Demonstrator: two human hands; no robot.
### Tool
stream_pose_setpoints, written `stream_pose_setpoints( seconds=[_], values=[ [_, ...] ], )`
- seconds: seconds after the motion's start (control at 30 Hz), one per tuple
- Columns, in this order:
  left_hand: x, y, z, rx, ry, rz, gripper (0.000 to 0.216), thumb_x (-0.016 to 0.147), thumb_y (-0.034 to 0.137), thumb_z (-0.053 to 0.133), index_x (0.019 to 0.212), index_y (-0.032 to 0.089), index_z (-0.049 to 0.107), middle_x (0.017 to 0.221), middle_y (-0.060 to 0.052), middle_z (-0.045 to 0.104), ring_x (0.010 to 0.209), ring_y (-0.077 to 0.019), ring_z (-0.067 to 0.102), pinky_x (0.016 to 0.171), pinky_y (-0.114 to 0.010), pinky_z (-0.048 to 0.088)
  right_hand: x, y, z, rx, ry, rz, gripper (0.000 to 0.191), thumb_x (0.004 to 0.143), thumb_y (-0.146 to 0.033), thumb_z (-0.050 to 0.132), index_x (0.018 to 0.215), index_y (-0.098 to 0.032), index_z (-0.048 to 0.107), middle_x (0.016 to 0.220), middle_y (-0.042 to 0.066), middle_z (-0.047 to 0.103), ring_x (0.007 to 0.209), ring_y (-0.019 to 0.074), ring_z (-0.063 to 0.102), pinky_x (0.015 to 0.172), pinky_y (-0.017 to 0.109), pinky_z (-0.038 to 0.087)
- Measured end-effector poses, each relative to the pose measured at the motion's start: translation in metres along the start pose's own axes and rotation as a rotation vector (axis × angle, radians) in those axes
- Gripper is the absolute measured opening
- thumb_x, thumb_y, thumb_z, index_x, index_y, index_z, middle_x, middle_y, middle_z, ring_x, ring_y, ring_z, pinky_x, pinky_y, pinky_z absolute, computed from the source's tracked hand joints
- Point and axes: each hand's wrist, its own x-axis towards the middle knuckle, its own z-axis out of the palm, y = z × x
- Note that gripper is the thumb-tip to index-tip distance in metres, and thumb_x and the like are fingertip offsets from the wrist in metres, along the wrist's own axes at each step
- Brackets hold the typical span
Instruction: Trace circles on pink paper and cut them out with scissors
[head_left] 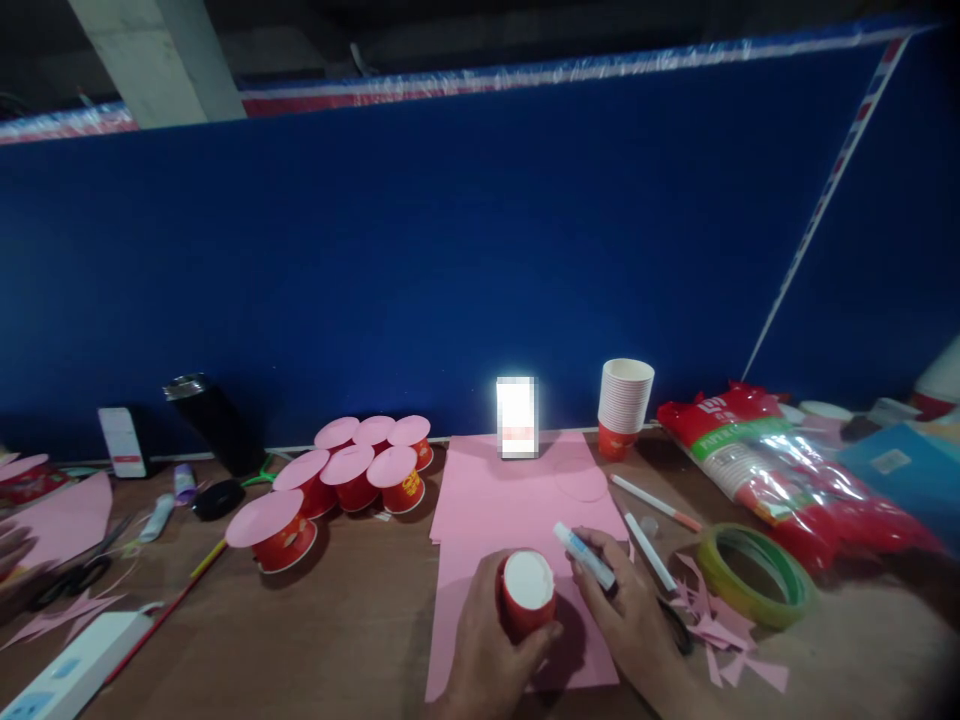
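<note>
My left hand (487, 640) is wrapped round a red paper cup (528, 600), whose white round end faces up. Between the fingers of my right hand (626, 600) is a small white tube with blue print, like a glue stick (585, 556), tilted toward the cup but apart from it. Both hands are above pink paper sheets (457, 560) on the brown table. To the left stand several upturned red cups topped with pink paper discs (264, 518). Dark scissors (675, 627) lie partly hidden beside my right hand.
A stack of paper cups (625, 400) stands at the back right, near a red plastic bag of cups (750, 450). A tape roll (757, 575), pens (649, 552) and pink scraps (720, 632) lie at right. A lit phone (517, 418), black bottle (217, 425) and power strip (82, 665) stand around; another person's hand (13, 548) is far left.
</note>
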Motion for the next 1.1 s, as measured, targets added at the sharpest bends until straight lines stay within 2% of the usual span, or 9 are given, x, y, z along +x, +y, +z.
stream_pose_setpoints(
  seconds=[0.23,0.5,0.67,0.8,0.97,1.03,1.1],
  values=[
    [0.000,-0.001,0.001,-0.010,-0.007,0.021,0.054,0.063,0.018,0.069,0.114,0.019,0.051,0.109,-0.007,0.060,0.101,-0.0241,0.057,0.090,-0.038,0.046,0.003,0.008,-0.002,-0.051,-0.029,0.010,0.025,0.086,-0.027,0.048,0.110,-0.020,0.055,0.098,0.006,0.068,0.090,0.0228,0.064,0.081,0.037,0.050],
    [0.001,-0.003,-0.001,-0.005,-0.049,0.038,0.055,0.065,0.020,0.069,0.117,0.018,0.049,0.113,-0.009,0.058,0.106,-0.0253,0.055,0.093,-0.041,0.044,0.014,0.009,-0.014,0.038,0.018,0.088,0.025,0.087,-0.030,0.047,0.109,-0.018,0.054,0.096,0.007,0.065,0.087,0.0220,0.062,0.076,0.034,0.051],
    [0.001,-0.005,0.000,-0.006,-0.037,0.052,0.057,0.065,0.020,0.068,0.118,0.018,0.048,0.114,-0.010,0.058,0.107,-0.0261,0.054,0.094,-0.042,0.044,0.027,0.017,-0.031,0.032,0.178,0.179,0.032,0.087,-0.033,0.045,0.115,-0.018,0.052,0.100,0.009,0.064,0.086,0.0225,0.061,0.072,0.034,0.050],
    [0.000,-0.010,0.001,-0.003,-0.020,0.059,0.056,0.065,0.021,0.069,0.116,0.017,0.049,0.111,-0.009,0.059,0.102,-0.0259,0.057,0.090,-0.041,0.047,0.036,0.029,-0.045,0.032,0.370,0.140,0.032,0.089,-0.034,0.043,0.116,-0.019,0.051,0.106,0.010,0.062,0.092,0.0229,0.059,0.079,0.036,0.048],
    [0.000,-0.011,0.002,0.002,-0.013,0.055,0.054,0.066,0.024,0.069,0.116,0.017,0.049,0.110,-0.010,0.059,0.101,-0.0268,0.058,0.088,-0.043,0.047,0.045,0.038,-0.059,-0.167,0.461,0.066,0.039,0.087,-0.028,0.044,0.124,-0.015,0.048,0.114,0.013,0.060,0.098,0.0246,0.058,0.082,0.038,0.048],
    [0.000,-0.009,0.002,-0.005,-0.009,0.050,0.054,0.066,0.026,0.070,0.116,0.017,0.049,0.109,-0.011,0.059,0.101,-0.0275,0.058,0.087,-0.044,0.048,0.049,0.042,-0.065,-0.337,0.442,-0.015,0.039,0.087,-0.025,0.044,0.123,-0.013,0.051,0.115,0.015,0.060,0.105,0.0263,0.055,0.089,0.041,0.045],
    [0.000,-0.008,0.002,-0.005,-0.006,0.053,0.055,0.067,0.026,0.070,0.116,0.017,0.048,0.111,-0.011,0.058,0.102,-0.0275,0.057,0.088,-0.044,0.047,0.051,0.046,-0.071,-0.521,0.388,-0.077,0.036,0.086,-0.024,0.044,0.119,-0.013,0.056,0.108,0.013,0.064,0.105,0.0272,0.053,0.092,0.042,0.043]
  ],
)
